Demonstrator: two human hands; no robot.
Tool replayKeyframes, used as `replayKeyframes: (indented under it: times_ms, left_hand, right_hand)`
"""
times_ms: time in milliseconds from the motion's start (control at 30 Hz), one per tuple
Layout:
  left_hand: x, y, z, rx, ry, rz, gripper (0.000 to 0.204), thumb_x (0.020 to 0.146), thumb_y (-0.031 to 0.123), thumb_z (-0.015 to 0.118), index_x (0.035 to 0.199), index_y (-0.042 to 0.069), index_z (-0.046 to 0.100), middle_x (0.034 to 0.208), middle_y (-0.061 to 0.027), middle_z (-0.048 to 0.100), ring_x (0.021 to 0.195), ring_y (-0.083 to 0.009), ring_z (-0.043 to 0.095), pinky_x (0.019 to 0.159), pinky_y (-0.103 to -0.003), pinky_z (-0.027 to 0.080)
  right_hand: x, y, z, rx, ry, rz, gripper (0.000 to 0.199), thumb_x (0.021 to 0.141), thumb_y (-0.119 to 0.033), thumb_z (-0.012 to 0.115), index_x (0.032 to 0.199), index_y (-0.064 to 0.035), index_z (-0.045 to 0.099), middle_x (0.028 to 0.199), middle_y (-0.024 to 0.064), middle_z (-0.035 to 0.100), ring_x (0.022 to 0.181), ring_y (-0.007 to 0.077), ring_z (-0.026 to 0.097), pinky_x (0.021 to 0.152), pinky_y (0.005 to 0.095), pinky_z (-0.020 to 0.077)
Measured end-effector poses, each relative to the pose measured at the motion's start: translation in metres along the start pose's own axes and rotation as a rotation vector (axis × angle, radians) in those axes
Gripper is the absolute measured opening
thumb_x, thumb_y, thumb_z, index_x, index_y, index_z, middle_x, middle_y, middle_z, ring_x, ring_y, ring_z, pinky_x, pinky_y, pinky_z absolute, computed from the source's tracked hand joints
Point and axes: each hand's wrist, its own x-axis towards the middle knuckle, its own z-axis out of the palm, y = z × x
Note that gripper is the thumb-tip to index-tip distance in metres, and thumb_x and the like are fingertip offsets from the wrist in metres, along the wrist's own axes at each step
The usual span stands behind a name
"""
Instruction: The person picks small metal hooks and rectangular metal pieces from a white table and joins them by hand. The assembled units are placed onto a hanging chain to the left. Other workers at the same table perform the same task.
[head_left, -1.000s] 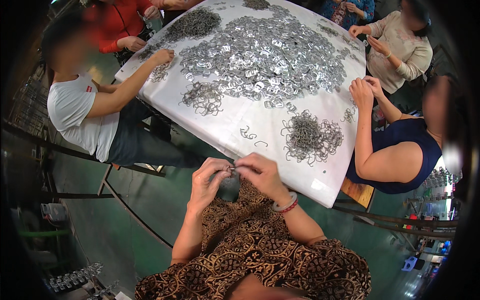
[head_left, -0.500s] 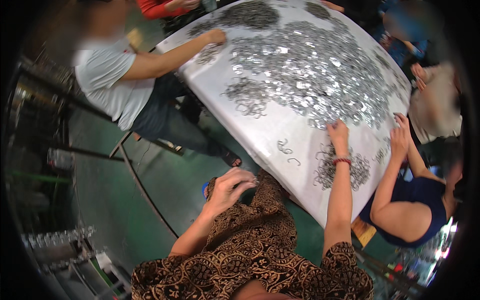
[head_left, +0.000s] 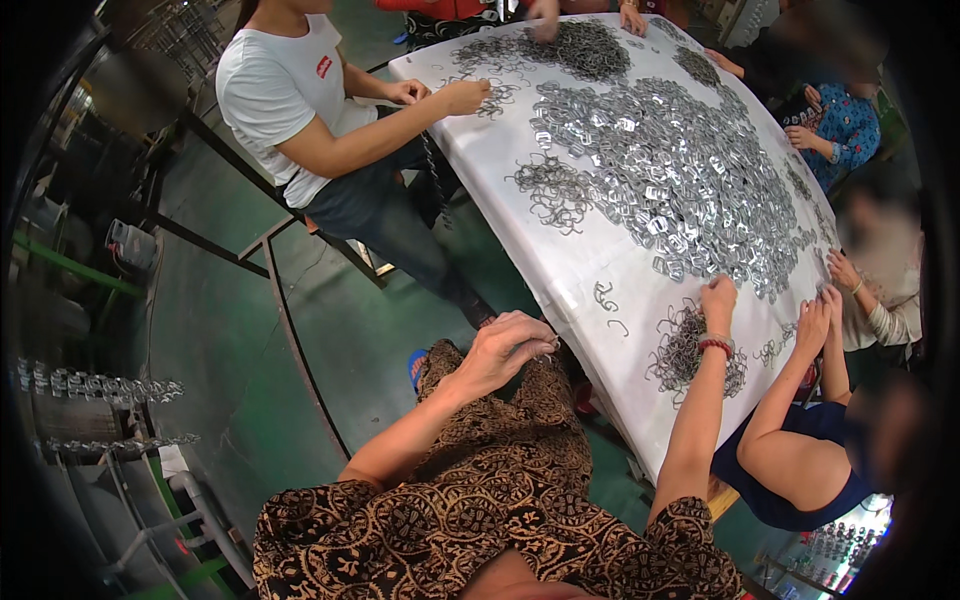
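Note:
My left hand is held above my lap, beside the near left edge of the white-covered table. Its thumb and fingers are pinched together, with a small shiny bit at the tips, too small to name. My right hand, with a red bracelet at the wrist, reaches to the near edge of a big heap of flat silver metal buckles. Its fingers are bent together and pointing down; what they pinch is hidden. Beneath that forearm lies a pile of thin bent wire hooks.
A few loose hooks lie left of the pile. More hook piles sit along the table's edges. A person in a white T-shirt works at the left; a person in dark blue sits close on my right. Others surround the far side.
The whole view has shifted, so the table sits farther right and lower. My left hand stays pinched over my lap; my right hand remains at the buckle heap's near edge.

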Motion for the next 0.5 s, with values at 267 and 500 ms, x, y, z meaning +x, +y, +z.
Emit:
replayKeyframes:
  times_ms: [267, 500]
  left_hand:
    - [0.0, -0.004, -0.003, -0.031, 0.023, 0.021, 0.012, 0.085, 0.007, 0.071, 0.096, 0.004, 0.069, 0.086, -0.0036, 0.069, 0.082, -0.0202, 0.064, 0.08, -0.033, 0.046]
    - [0.001, -0.004, -0.004, 0.101, 0.072, 0.05, 0.011, 0.084, 0.009, 0.071, 0.095, 0.005, 0.069, 0.082, -0.0055, 0.066, 0.079, -0.0231, 0.062, 0.077, -0.035, 0.044]
  right_hand:
    - [-0.168, -0.099, -0.023, 0.989, -0.382, -0.326, 0.018, 0.087, 0.004, 0.064, 0.104, 0.0058, 0.065, 0.083, 0.007, 0.067, 0.069, 0.0118, 0.062, 0.063, 0.0244, 0.051]
    - [-0.253, -0.161, -0.012, 1.269, -0.445, -0.24, 0.017, 0.088, 0.01, 0.063, 0.105, 0.0074, 0.063, 0.094, 0.0095, 0.066, 0.081, 0.013, 0.065, 0.07, 0.0244, 0.056]
